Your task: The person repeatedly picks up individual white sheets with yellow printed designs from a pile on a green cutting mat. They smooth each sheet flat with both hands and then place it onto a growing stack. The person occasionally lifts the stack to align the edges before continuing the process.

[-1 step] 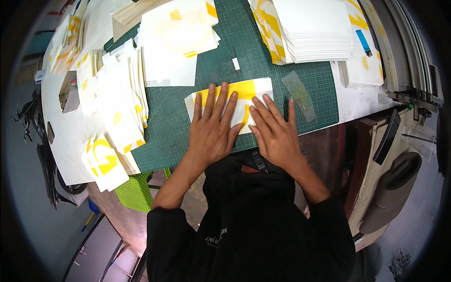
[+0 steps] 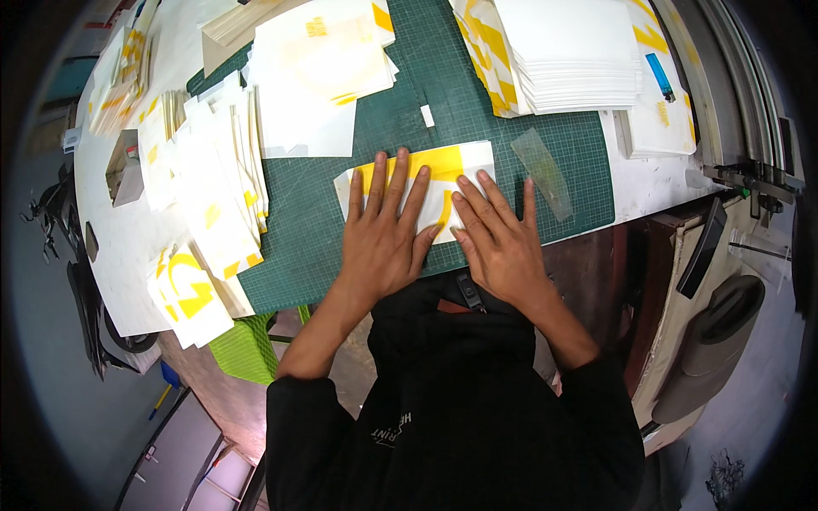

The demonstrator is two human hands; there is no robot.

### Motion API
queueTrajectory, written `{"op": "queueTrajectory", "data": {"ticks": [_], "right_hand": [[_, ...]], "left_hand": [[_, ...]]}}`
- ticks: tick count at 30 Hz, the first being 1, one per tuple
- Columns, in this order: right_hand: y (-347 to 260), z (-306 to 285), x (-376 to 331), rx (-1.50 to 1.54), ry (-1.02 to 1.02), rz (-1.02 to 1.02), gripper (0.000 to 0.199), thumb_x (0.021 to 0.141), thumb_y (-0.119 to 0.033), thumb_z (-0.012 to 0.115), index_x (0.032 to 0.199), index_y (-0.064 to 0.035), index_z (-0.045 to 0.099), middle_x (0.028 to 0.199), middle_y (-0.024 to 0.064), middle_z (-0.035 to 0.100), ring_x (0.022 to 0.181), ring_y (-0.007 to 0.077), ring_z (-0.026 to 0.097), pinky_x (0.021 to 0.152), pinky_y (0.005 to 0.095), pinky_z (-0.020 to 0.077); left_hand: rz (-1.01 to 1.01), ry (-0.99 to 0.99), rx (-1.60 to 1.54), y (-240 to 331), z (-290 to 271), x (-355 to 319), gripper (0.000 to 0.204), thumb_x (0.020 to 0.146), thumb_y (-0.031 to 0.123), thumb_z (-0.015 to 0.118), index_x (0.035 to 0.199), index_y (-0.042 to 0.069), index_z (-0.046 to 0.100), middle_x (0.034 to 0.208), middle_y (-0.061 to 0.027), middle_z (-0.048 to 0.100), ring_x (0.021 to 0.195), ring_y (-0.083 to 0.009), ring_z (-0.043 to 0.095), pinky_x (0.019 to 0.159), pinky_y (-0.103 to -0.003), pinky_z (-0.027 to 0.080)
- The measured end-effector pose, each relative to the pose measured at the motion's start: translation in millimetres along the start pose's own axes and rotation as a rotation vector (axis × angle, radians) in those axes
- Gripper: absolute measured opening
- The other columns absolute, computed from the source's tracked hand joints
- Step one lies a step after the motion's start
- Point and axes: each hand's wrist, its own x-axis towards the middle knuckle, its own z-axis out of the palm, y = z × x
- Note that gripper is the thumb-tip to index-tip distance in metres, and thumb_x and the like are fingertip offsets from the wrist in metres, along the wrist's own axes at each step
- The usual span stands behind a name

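Left grip on yellow-patterned white paper

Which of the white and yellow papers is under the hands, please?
The small paper on the green mat beneath the left hand and right hand; neither touches the other papers.

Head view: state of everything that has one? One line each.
Left hand: open, fingers spread, flat on the paper
Right hand: open, fingers partly on the paper
White-and-yellow paper: lying under both hands, seemingly folded
Clear strip: lying flat on the mat
Green cutting mat: flat, partly covered
Blue lighter: lying on its side
Large white stack: piled, edges slightly stepped
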Motion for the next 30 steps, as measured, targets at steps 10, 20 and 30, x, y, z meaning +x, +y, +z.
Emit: {"op": "queueTrajectory", "data": {"ticks": [10, 20, 30], "right_hand": [[12.4, -5.7, 7.4, -0.006, -0.051, 0.016, 0.052, 0.099, -0.037, 0.06, 0.142, -0.0068, 0.059, 0.157, 0.0065, 0.048, 0.152, 0.0279, 0.033, 0.116, 0.0782, 0.0123], [20.8, -6.7, 17.2, -0.017, -0.025, 0.067, 0.058, 0.099, -0.043, 0.059, 0.145, -0.008, 0.057, 0.157, 0.0067, 0.048, 0.152, 0.0307, 0.033, 0.116, 0.0791, 0.0091], [19.2, -7.8, 18.8, -0.05, 0.006, 0.027, 0.057, 0.101, -0.043, 0.056, 0.145, -0.0064, 0.057, 0.157, 0.0074, 0.049, 0.15, 0.0325, 0.034, 0.116, 0.0778, 0.0093]], "left_hand": [[-0.052, 0.0, -0.025, -3.3, 1.8, 0.5, 0.073, 0.102, 0.049, 0.047, 0.157, 0.001, 0.037, 0.166, -0.0288, 0.025, 0.156, -0.0456, 0.019, 0.124, -0.062, 0.011], [-0.126, 0.06, -0.052, -1.5, 3.8, -1.6, 0.078, 0.1, 0.051, 0.052, 0.155, -0.003, 0.039, 0.164, -0.0322, 0.025, 0.156, -0.0463, 0.019, 0.122, -0.065, 0.012], [0.251, -0.125, 0.026, -9.9, -15.4, 20.3, 0.068, 0.103, 0.038, 0.048, 0.158, 0.001, 0.034, 0.167, -0.0195, 0.03, 0.157, -0.0359, 0.021, 0.127, -0.059, 0.009]]}}
